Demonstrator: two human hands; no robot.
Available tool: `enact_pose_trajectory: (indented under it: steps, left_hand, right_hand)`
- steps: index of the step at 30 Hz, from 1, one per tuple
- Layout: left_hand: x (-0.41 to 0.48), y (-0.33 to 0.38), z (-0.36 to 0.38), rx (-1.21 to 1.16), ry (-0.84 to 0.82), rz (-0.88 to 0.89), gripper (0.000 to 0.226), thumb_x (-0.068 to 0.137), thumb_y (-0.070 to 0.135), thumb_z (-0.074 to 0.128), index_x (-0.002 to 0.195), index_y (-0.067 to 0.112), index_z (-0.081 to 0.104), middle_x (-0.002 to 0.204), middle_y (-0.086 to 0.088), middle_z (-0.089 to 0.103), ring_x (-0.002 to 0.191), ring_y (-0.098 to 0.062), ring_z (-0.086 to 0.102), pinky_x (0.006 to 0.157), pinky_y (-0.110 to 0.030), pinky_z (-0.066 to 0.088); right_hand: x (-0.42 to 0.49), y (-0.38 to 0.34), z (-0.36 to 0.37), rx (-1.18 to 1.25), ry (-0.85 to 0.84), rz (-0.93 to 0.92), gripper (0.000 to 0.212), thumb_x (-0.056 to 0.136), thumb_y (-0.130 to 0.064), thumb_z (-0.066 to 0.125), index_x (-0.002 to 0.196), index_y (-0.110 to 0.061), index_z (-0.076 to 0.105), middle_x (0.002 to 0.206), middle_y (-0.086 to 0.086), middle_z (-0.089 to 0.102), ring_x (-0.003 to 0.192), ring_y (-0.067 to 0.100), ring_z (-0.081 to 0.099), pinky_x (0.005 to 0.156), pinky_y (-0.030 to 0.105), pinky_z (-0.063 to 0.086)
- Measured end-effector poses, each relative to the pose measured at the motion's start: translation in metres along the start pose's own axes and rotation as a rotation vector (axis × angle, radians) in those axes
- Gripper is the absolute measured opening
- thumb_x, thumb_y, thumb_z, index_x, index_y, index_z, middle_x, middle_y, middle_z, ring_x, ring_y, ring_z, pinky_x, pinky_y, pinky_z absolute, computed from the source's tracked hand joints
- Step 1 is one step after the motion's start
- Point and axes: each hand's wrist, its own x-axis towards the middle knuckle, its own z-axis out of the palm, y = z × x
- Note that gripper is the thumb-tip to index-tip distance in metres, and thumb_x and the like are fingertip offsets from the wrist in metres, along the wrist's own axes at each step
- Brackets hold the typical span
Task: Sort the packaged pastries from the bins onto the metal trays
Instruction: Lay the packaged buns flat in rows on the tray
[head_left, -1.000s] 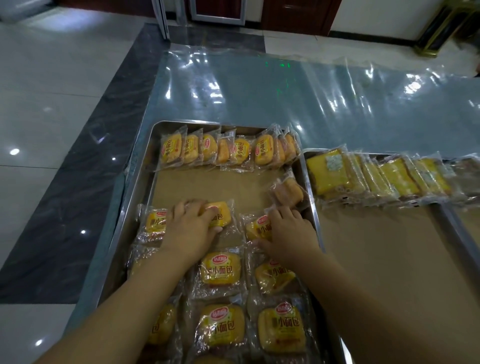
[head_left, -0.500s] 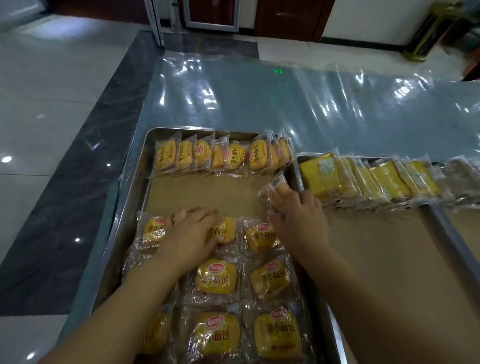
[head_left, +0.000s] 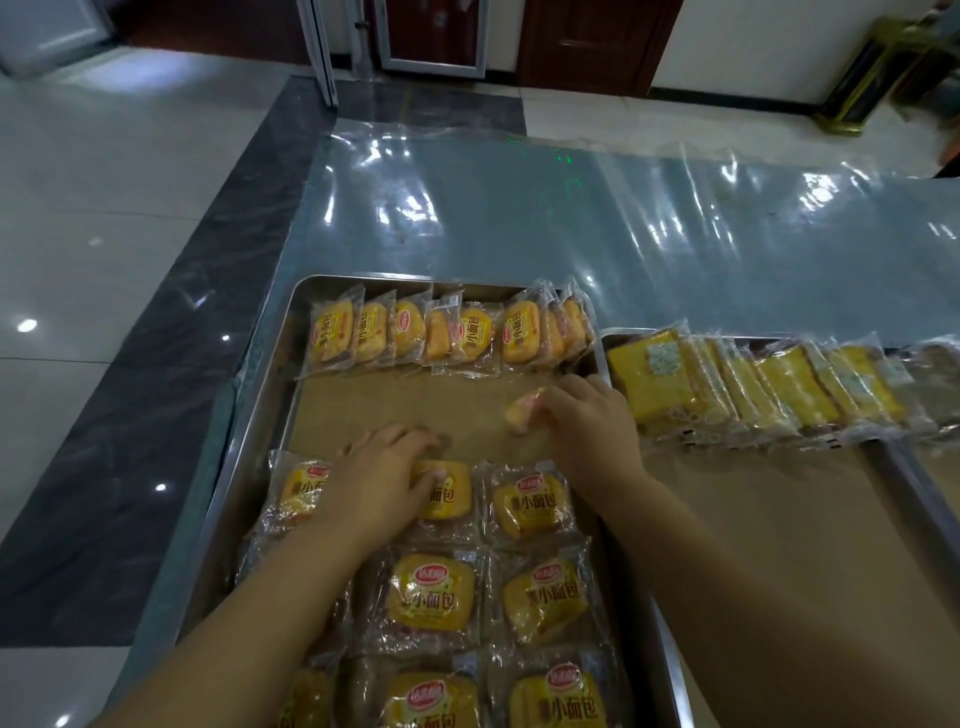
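Right hand (head_left: 589, 418) pinches one packaged pastry (head_left: 523, 411) at two o'clock on the left tray (head_left: 363, 281), likely bound for the upright row (head_left: 447, 332). Left hand (head_left: 382, 480), fingers relaxed, steadies a flat packet (head_left: 449, 496) at centre.

The flat bread packs (head_left: 431, 597) in the near rows of the left tray (head_left: 374, 283) say "小面包" in dark letters. Each has a red oval logo (head_left: 432, 575) with white letters too small to read. The standing packs (head_left: 332, 332) at the back show the same words sideways.
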Motion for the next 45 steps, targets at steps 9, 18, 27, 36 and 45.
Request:
enact_pose_trajectory:
  steps: [9, 18, 27, 36, 45]
  left_hand:
    - [-0.007, -0.008, 0.006, 0.068, -0.004, 0.009, 0.034, 0.087, 0.044, 0.055, 0.120, 0.034, 0.055, 0.126, 0.014, 0.051, 0.113, -0.013, 0.042, 0.092, -0.034, 0.035]
    - [-0.010, -0.008, 0.011, 0.088, -0.024, 0.019, 0.039, 0.088, 0.046, 0.052, 0.124, 0.034, 0.053, 0.130, 0.015, 0.047, 0.117, -0.013, 0.036, 0.096, -0.034, 0.031]
    - [-0.009, -0.013, 0.009, 0.088, -0.033, 0.018, 0.040, 0.086, 0.050, 0.052, 0.123, 0.034, 0.053, 0.128, 0.012, 0.048, 0.117, -0.013, 0.036, 0.095, -0.032, 0.032]
    - [-0.011, -0.020, 0.007, 0.093, -0.056, -0.031, 0.044, 0.085, 0.057, 0.048, 0.125, 0.039, 0.050, 0.131, 0.012, 0.044, 0.120, -0.014, 0.034, 0.097, -0.037, 0.030]
    - [-0.015, -0.018, 0.009, 0.074, -0.027, -0.026, 0.045, 0.086, 0.054, 0.051, 0.128, 0.039, 0.048, 0.134, 0.010, 0.042, 0.122, -0.014, 0.033, 0.100, -0.037, 0.032]
  right_hand:
    - [-0.037, 0.002, 0.011, 0.013, -0.274, 0.104, 0.029, 0.079, -0.019, 0.064, 0.108, -0.019, 0.066, 0.098, 0.001, 0.062, 0.089, 0.026, 0.052, 0.073, 0.033, 0.042]
    - [-0.026, -0.009, 0.019, -0.064, -0.379, 0.234, 0.035, 0.089, -0.042, 0.053, 0.121, -0.029, 0.055, 0.125, 0.002, 0.049, 0.113, 0.024, 0.042, 0.093, 0.039, 0.041]
    - [0.017, -0.032, 0.032, 0.068, -0.505, 0.280, 0.051, 0.089, -0.052, 0.049, 0.128, -0.018, 0.048, 0.130, 0.008, 0.045, 0.115, 0.027, 0.048, 0.095, 0.043, 0.043]
    - [0.034, -0.029, 0.028, 0.006, -0.615, 0.064, 0.056, 0.085, -0.015, 0.064, 0.137, -0.022, 0.043, 0.144, 0.004, 0.039, 0.134, 0.026, 0.029, 0.109, 0.047, 0.030]
    - [0.038, -0.027, 0.021, -0.008, -0.429, 0.294, 0.041, 0.090, -0.024, 0.053, 0.130, -0.019, 0.048, 0.137, 0.008, 0.042, 0.122, 0.029, 0.040, 0.096, 0.047, 0.044]
